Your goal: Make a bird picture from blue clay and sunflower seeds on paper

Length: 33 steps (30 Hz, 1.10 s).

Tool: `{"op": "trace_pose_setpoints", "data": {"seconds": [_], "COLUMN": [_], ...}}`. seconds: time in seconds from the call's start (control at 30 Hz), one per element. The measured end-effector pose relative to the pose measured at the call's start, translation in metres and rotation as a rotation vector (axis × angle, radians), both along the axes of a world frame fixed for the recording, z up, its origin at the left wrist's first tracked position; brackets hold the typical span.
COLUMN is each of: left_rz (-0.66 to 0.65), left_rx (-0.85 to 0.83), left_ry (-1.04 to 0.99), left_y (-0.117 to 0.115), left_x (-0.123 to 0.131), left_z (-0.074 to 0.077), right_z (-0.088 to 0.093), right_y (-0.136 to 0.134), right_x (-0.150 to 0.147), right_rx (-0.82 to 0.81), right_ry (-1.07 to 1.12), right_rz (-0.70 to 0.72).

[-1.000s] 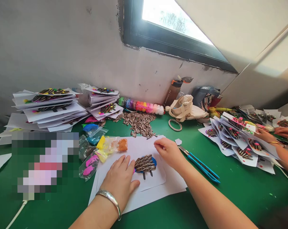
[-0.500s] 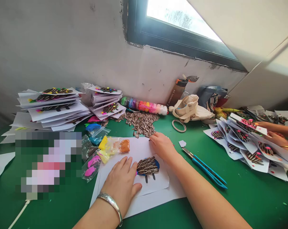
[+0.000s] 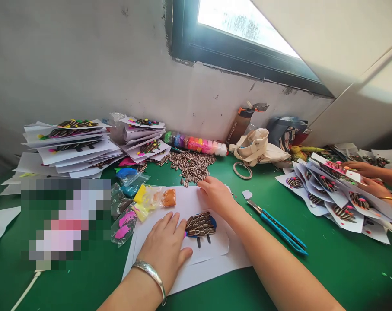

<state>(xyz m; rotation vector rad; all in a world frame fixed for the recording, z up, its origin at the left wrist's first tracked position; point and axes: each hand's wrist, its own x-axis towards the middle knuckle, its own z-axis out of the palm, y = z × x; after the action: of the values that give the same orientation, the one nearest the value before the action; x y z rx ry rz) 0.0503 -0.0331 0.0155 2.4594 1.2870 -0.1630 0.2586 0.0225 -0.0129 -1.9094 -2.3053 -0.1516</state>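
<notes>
My left hand [image 3: 161, 244] lies flat on a white sheet of paper [image 3: 211, 255], fingers spread, a silver bangle at the wrist. Right beside its fingertips is an animal-like figure [image 3: 200, 225] made of overlapping striped sunflower seeds over blue clay, with two dark legs. My right hand [image 3: 217, 196] is at the far edge of the paper, its fingers curled together and pointing down by the loose pile of sunflower seeds [image 3: 194, 166]. Whatever its fingertips pinch, if anything, is hidden. A larger white sheet [image 3: 221, 270] lies beneath the picture.
Bags of yellow and orange clay [image 3: 153, 198] and pink clay [image 3: 126, 224] lie to the left. A blue utility knife [image 3: 280, 229] and a tape roll [image 3: 243, 170] are on the right. Stacked pictures [image 3: 75, 151] stand back left; another person's hands [image 3: 374, 183] hold similar ones at right.
My right hand has shifted slightly left and up, toward the seed pile. My left hand stays flat on the paper.
</notes>
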Motion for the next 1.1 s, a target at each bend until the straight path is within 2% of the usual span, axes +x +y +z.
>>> {"op": "trace_pose_setpoints", "data": {"seconds": [0.23, 0.4, 0.5, 0.63, 0.73, 0.87, 0.97, 1.1], "left_rz": [0.006, 0.001, 0.003, -0.011, -0.012, -0.009, -0.005, -0.003], "left_rx": [-0.027, -0.05, -0.04, -0.033, -0.026, -0.014, -0.016, -0.01], "left_ry": [-0.012, 0.017, 0.023, 0.039, 0.042, 0.016, -0.001, -0.017], "left_y": [0.0, 0.0, 0.001, 0.001, 0.0, 0.001, 0.003, 0.004], "left_x": [0.001, 0.002, 0.002, 0.002, 0.001, 0.0, 0.001, 0.001], "left_z": [0.001, 0.003, 0.003, 0.003, 0.002, 0.0, -0.003, -0.004], "right_z": [0.016, 0.009, 0.006, 0.011, 0.015, 0.01, 0.003, 0.0], "right_y": [0.039, 0.037, 0.024, -0.007, -0.035, -0.067, -0.081, -0.086], "right_x": [-0.025, -0.026, -0.02, -0.006, 0.007, 0.017, 0.016, 0.011], "right_rx": [-0.017, -0.026, -0.019, 0.023, 0.077, -0.085, -0.159, -0.17], "right_ry": [-0.023, -0.017, 0.022, 0.141, 0.55, 0.895, 0.984, 0.975], "right_rz": [0.149, 0.147, 0.113, 0.041, -0.064, -0.176, -0.246, -0.286]}}
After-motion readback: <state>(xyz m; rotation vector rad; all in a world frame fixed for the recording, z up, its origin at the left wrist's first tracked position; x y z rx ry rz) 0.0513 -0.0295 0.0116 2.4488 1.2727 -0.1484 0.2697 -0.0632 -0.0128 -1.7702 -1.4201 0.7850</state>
